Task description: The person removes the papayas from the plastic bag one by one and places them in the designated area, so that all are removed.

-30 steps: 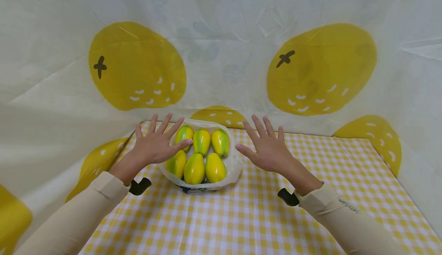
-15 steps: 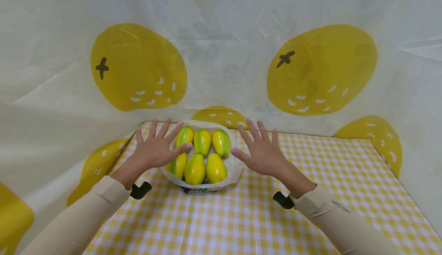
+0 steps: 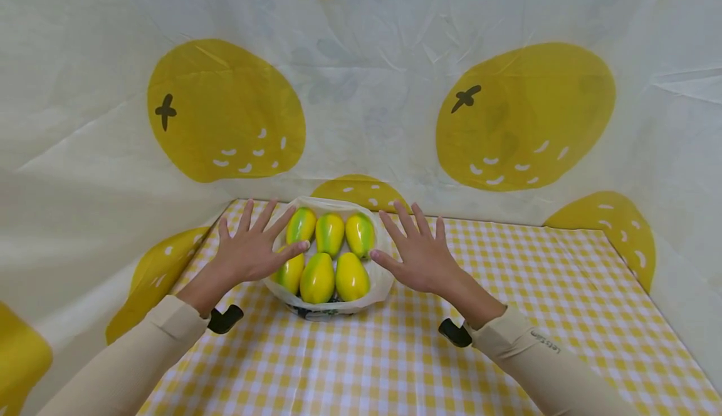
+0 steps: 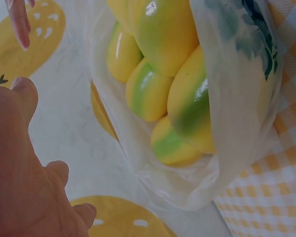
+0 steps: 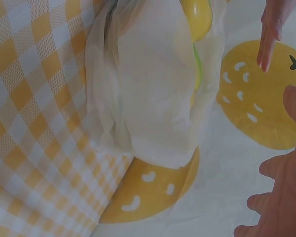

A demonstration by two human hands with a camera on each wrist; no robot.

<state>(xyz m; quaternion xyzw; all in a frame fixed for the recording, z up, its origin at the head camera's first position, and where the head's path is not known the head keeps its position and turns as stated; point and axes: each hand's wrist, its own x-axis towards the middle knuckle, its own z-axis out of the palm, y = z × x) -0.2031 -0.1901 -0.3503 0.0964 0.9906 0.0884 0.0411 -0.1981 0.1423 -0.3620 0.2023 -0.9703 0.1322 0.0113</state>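
White plastic bag (image 3: 383, 286), open-mouthed, between left hand (image 3: 246, 253) and right hand (image 3: 420, 255). Inside: six yellow-green fruits (image 3: 329, 233), two rows of three. Both hands bare, fingers straight and spread wide, thumbs angled inward toward bag. Beneath bag and hands: yellow-and-white checked cloth (image 3: 389, 366). Beyond hands: pale backdrop (image 3: 369, 103), yellow fruit print (image 3: 524, 121). At wrists: beige sleeves (image 3: 130, 353).

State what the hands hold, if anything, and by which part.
Nothing is held: the left hand and right hand are spread open near the bag.
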